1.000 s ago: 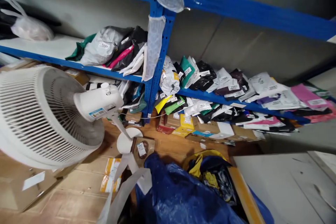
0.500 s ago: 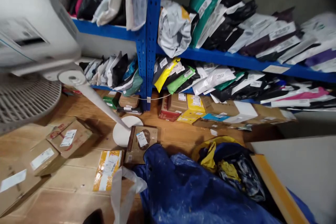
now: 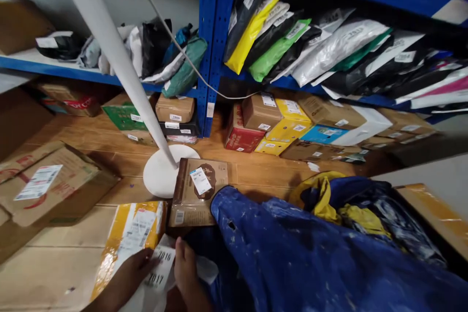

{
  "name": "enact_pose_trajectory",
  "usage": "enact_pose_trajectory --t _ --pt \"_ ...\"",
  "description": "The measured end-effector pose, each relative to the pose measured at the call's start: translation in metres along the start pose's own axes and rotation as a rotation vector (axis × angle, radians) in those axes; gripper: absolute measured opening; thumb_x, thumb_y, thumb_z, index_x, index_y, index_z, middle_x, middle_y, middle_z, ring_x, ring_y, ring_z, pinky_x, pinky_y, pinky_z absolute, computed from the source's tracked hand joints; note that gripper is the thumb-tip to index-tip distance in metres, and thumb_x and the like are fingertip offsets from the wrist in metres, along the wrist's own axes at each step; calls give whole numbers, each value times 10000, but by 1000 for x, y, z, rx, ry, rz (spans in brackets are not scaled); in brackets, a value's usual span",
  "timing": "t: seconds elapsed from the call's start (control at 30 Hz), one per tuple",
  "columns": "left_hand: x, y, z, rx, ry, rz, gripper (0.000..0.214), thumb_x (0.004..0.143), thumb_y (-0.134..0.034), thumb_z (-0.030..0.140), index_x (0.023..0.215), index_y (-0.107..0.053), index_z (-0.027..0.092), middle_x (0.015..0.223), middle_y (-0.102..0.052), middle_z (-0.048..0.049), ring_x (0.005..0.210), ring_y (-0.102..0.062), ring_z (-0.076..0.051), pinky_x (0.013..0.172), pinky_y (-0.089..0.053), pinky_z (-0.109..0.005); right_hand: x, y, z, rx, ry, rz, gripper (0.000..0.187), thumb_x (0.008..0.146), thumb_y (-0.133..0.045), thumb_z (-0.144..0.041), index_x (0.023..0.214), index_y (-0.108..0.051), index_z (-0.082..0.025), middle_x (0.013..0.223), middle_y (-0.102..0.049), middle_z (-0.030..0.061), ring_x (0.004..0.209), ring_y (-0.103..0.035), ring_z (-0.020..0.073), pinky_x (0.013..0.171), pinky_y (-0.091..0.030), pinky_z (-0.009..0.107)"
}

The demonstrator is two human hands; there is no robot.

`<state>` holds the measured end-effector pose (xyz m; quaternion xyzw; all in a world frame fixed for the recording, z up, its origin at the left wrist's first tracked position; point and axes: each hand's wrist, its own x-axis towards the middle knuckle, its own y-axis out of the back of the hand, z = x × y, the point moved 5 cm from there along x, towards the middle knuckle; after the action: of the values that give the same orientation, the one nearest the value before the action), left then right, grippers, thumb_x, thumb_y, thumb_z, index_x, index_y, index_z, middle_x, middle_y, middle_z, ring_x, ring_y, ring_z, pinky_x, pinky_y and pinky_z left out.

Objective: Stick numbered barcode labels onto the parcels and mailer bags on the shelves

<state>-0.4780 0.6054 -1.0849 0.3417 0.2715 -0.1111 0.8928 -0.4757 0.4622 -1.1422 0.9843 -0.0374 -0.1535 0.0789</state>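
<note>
Low in the head view, a white label strip (image 3: 160,268) printed with 7016 and 7017 hangs between my two hands. My left hand (image 3: 133,270) pinches its left edge. The right edge is against my right hand (image 3: 185,265), whose fingers are closed and partly hidden. Just beyond the hands lies a parcel wrapped in yellow and white tape (image 3: 126,234) with a shipping label. Next to it, a brown printed carton (image 3: 201,187) bears a white label. A large blue sack (image 3: 292,248) slumps to the right of my right hand.
A white fan stand (image 3: 161,175) rises from the wooden floor. Cardboard boxes (image 3: 66,190) sit at the left. Blue shelving (image 3: 212,44) holds several numbered bagged parcels, with boxes (image 3: 288,119) beneath. An open yellow-rimmed bag (image 3: 329,200) stands at right.
The view has moved lower and closer to the floor. Both my hands have come into view on the label strip. The fan's head has gone out of the top of the frame.
</note>
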Motion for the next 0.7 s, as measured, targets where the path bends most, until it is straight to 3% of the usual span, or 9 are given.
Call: enact_pose_trajectory --t 0.13,0.23,0.3,0.4,0.5,0.7 --pt "68 -21 1 -105 -136 63 389 760 -451 588 692 -536 214 693 -678 -13 724 -619 -220 695 -467 -300 61 -9 25 246 -37 34 685 758 -352 -790 689 -664 -184 688 -694 87 683 -651 228 645 -516 318" --pt "94 -30 4 -215 -237 91 364 763 -445 580 689 -495 226 692 -651 -3 722 -602 -221 693 -460 -308 99 4 25 403 23 113 660 696 -461 -793 695 -689 -175 651 -642 52 605 -593 174 544 -470 275" --pt "102 -31 3 -275 -306 94 351 772 -439 568 679 -471 231 695 -630 2 726 -586 -216 692 -449 -305 113 9 24 501 21 44 597 646 -576 -752 690 -701 -170 601 -597 19 509 -511 122 434 -363 228" --pt "102 -30 -1 -311 -354 82 345 782 -447 563 688 -460 231 698 -603 12 721 -560 -206 686 -428 -298 108 15 23 636 45 -36 444 577 -763 -581 740 -707 -172 610 -593 -5 532 -495 95 438 -317 190" --pt "93 -32 -13 -311 -314 89 375 785 -435 591 674 -431 233 643 -548 29 666 -524 -190 648 -404 -292 82 17 30 666 67 25 379 558 -829 -443 799 -706 -178 607 -590 -27 552 -486 79 492 -359 187" --pt "74 -43 -35 -314 -267 74 437 758 -440 649 638 -422 229 591 -478 47 623 -482 -172 613 -388 -282 48 7 49 543 4 86 397 517 -833 -458 717 -698 -144 542 -582 -28 493 -448 69 473 -346 193"
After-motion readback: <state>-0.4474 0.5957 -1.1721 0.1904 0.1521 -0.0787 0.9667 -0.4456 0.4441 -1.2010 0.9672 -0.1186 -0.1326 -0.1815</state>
